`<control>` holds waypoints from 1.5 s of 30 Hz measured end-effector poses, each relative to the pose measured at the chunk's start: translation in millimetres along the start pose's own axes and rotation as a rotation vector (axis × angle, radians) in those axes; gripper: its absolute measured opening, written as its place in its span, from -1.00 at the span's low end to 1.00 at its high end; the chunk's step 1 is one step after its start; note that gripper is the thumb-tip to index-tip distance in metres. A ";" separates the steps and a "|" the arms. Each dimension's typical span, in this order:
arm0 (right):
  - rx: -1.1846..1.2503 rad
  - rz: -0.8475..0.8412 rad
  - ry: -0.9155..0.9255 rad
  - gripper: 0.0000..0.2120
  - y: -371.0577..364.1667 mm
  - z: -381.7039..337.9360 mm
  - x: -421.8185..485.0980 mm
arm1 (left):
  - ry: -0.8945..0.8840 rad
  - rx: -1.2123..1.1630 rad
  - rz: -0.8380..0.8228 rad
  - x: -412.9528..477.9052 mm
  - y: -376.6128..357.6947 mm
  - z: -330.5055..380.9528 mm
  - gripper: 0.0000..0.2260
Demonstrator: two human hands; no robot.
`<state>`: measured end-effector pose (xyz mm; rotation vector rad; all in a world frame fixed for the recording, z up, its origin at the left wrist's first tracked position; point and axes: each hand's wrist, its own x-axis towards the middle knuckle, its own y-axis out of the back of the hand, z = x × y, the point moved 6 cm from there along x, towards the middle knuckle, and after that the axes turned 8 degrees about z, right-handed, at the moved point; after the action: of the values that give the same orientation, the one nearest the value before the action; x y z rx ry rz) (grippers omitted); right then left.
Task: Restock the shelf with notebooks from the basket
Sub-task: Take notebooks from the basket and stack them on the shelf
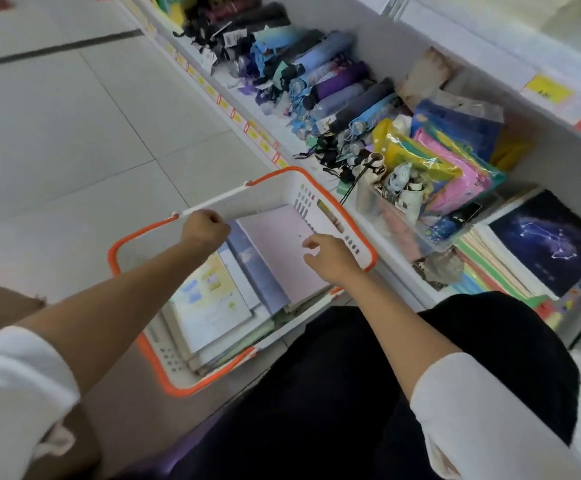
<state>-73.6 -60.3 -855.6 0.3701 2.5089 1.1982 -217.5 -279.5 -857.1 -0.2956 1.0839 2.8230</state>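
Plainly, the main risk lies with the basket (150,344) itself. The left grip (204,230) is clenched round its white handle (213,202), and a tug there while a book is lifted could tip the basket or drag it over the floor tiles (74,133). The notebooks to be shelved are all inside the basket, leaning in an uneven fan, not a flat stack. Lifting the pink notebook (275,244), topmost on the basket's shelf side, may therefore let the blue-grey notebook (254,271) beneath it slide, or bring two up together. A one-handed pinch on so wide and thin a cover could bend it or let it catch the basket's orange rim. On the shelf (386,268) just beyond the basket, past a clear bin (386,209), a stack topped by a constellation notebook (552,240) is already there. A book pushed in carelessly could knock that stack askew.

Both forearms reach forward out of white sleeves. The left arm runs almost straight to the handle, fist knuckles-up above the basket's floor side. The right grip (330,256) hovers palm-down over the pink notebook, released, its fingers loosely bent and thumb apart, holding nothing. Whether its fingertips touch the cover I cannot tell.
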 end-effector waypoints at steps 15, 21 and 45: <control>-0.007 -0.336 0.002 -0.66 -88.2 -33.8 3.9 | 0.474 0.086 -0.192 -48.1 -11.5 -184.9 -0.75; -0.103 -0.448 0.020 -0.57 -110.9 -35.8 -9.4 | 0.466 0.123 -0.174 -47.5 -25.4 -191.0 -0.62; 0.057 -0.635 -0.179 -0.46 -138.2 -23.3 -14.6 | 0.607 -0.138 -0.019 -42.7 -33.3 -187.3 -0.62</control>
<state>-81.9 -166.5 -947.8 -0.2835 2.2427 0.7978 -143.5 -381.7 -1005.8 -1.2259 0.9473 2.8595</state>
